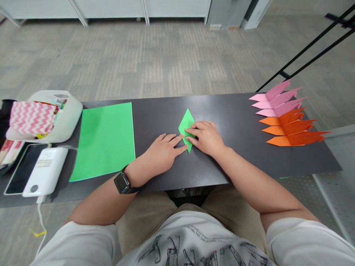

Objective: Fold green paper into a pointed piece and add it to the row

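A green paper folded into a narrow diamond [186,121] lies flat on the dark table in front of me, its long axis pointing away from me. My left hand [164,150], with a black watch on the wrist, rests on the table with fingers stretched, the fingertips touching the diamond's lower left edge. From the other side, my right hand [206,137] lies over the diamond's right part, thumb and index finger reaching onto the paper and pressing it. The right side of the paper is partly hidden beneath that hand.
Green paper sheets [107,138] lie left of my hands. Further left are a white basket [70,118] with a pink zigzag pouch, a phone [26,170] and a white power bank [46,171]. Pink folded cranes [274,99] and orange ones [288,129] stand at the right.
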{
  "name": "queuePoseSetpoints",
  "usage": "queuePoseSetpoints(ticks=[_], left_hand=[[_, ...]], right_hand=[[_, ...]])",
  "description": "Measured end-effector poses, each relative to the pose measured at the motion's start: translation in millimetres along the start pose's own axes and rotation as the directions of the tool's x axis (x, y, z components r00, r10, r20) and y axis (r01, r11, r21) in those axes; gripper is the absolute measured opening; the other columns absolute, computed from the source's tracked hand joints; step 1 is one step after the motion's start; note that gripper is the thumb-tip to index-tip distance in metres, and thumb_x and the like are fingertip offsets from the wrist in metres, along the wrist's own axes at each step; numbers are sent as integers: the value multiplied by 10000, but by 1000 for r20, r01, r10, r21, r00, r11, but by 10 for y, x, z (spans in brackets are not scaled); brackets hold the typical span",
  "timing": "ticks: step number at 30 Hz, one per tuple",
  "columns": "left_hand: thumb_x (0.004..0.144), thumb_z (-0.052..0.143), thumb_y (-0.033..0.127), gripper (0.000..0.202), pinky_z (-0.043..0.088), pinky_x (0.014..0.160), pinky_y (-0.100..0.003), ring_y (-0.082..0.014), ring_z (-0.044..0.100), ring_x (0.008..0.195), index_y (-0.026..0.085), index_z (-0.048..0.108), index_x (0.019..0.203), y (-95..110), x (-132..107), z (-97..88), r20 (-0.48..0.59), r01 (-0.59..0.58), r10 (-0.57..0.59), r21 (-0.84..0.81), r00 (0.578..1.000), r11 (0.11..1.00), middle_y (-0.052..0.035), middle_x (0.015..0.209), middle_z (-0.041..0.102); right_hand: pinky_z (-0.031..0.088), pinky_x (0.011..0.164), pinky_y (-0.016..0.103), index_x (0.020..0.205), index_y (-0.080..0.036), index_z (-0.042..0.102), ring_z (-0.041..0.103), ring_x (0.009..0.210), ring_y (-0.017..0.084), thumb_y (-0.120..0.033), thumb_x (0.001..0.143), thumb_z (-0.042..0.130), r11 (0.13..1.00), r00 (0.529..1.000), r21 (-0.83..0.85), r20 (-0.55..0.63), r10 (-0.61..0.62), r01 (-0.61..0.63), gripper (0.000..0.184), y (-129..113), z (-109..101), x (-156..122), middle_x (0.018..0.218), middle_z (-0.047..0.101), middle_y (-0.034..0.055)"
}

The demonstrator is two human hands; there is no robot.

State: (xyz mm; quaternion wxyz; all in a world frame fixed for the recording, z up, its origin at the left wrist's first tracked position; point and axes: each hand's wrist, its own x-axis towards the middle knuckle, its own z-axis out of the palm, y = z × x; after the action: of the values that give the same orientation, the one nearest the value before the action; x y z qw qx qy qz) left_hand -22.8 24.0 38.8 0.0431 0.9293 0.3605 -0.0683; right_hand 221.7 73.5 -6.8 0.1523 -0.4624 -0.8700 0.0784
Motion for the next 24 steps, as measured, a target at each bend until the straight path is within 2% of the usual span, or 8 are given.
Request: queuePoseSetpoints(ticks=[6, 14, 24], left_hand=[[1079, 524, 206, 528, 459, 1203, -557, -360, 534, 1498, 314, 603, 1591, -2, -9, 32, -6, -4, 4, -28, 1000, 1000, -132, 1702, 498], [1071, 579, 254, 489, 462, 1180, -511, -329, 533, 1484, 346, 630, 1549, -30, -9, 18, -19, -6, 5, -44, 1000, 999, -95, 1671, 537], [1036, 706, 456, 546, 376, 1256, -648, -413, 463, 1552, 379, 621, 1570, -8, -6, -82, 65, -1, 7, -101, 998, 995, -139, 1724, 463]], right_hand=[[377, 978, 467, 1246, -288, 825, 650, 1136, 293, -391, 1037, 723, 1000, 1000, -27, -8, -10, 10, 254, -6, -3, -8, 1197, 774, 76], [361, 989, 474, 1241, -293, 829, 643, 1134, 296, -407, 1033, 717, 999, 1000, -36, -23, -5, 5, 263, -20, 17, -13, 1203, 774, 80], [366, 1005, 479, 1237, -286, 831, 651, 1158, 293, -401, 1020, 750, 1000, 1000, -22, -6, 16, -16, 258, -33, -4, -6, 1216, 773, 75]])
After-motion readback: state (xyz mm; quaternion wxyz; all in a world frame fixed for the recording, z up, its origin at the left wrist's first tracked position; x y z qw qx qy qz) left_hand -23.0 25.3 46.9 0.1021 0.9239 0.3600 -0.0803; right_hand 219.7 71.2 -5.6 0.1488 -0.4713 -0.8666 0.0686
